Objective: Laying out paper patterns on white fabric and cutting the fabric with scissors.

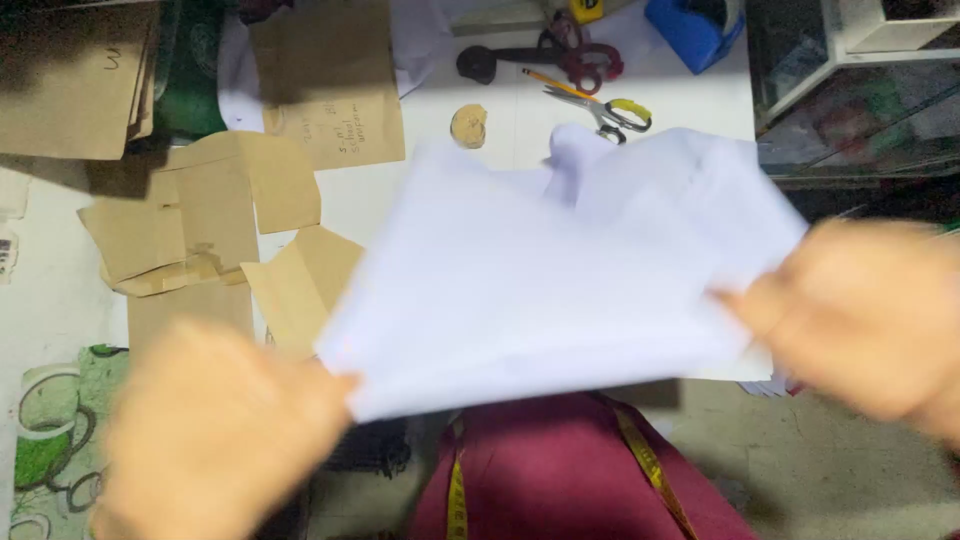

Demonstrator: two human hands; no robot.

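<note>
A piece of white cloth (540, 270) is held up over the table's near edge, folded and motion-blurred. My left hand (215, 430) grips its lower left corner. My right hand (860, 310) grips its right edge. Both hands are blurred. Under the cloth hangs a maroon garment (560, 470) with a yellow measuring tape (457, 495) draped over it.
Brown paper pattern pieces (210, 220) lie on the white table (420, 200) at left. At the back are dark scissors (545, 55), yellow-handled scissors (605, 112), a pencil (555, 84), a round tan piece (468, 125) and a blue object (693, 30). A glass case (860, 90) stands right.
</note>
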